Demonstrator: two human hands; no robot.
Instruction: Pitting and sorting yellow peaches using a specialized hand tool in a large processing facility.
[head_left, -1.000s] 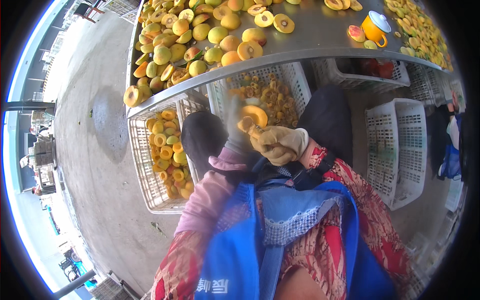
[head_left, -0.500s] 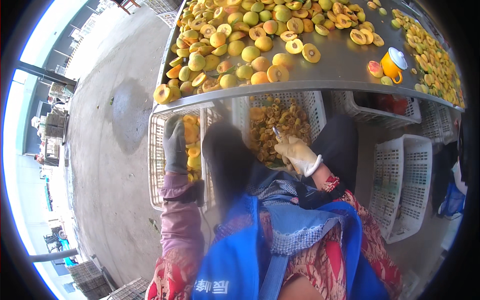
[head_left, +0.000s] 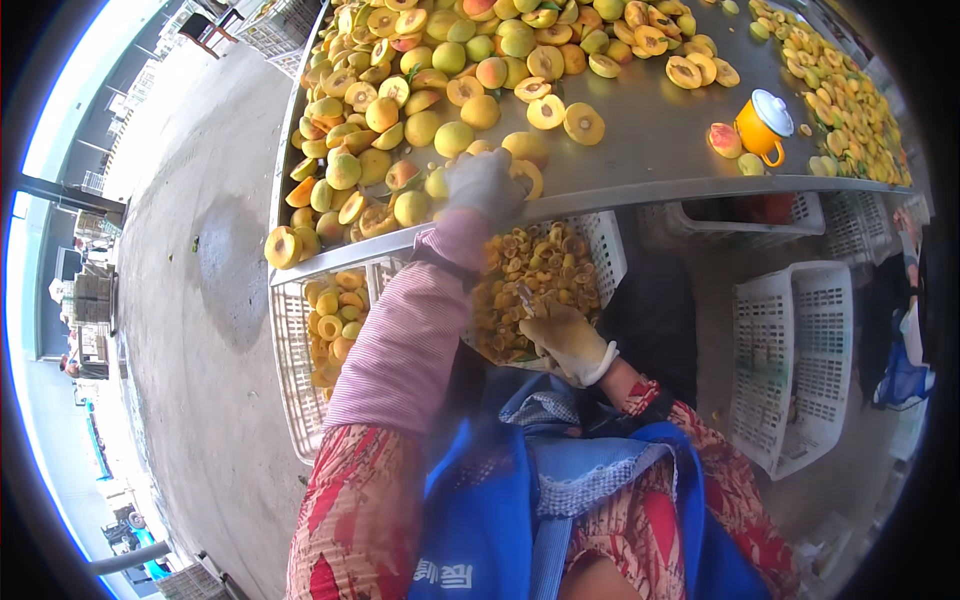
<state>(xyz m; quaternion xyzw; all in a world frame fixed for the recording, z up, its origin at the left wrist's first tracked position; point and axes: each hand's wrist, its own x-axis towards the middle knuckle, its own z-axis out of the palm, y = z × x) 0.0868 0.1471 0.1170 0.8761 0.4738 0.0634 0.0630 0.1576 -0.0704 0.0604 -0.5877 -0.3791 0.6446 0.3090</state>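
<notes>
My gloved left hand (head_left: pixel 487 185) reaches up onto the metal table (head_left: pixel 660 140) and rests on a whole yellow peach (head_left: pixel 523 148) at the near edge of the fruit pile; whether it grips the peach I cannot tell. My gloved right hand (head_left: pixel 565 340) stays low over my lap and holds a small knife (head_left: pixel 526 297), blade pointing up. Below the table, between my hands, a white crate (head_left: pixel 600 245) holds halved peaches. Whole and halved peaches (head_left: pixel 420 90) cover the left part of the table.
A second white crate (head_left: pixel 300 340) with halved peaches stands to the left, and another white crate (head_left: pixel 790 370) to the right. An orange lidded mug (head_left: pixel 762 125) sits on the table. More peach halves (head_left: pixel 840 90) lie at the far right. Concrete floor (head_left: pixel 200 300) stretches left.
My left hand rose from beside the left crate up to the table's peach pile. The peach half held a second ago is gone; my right hand now holds only the knife.
</notes>
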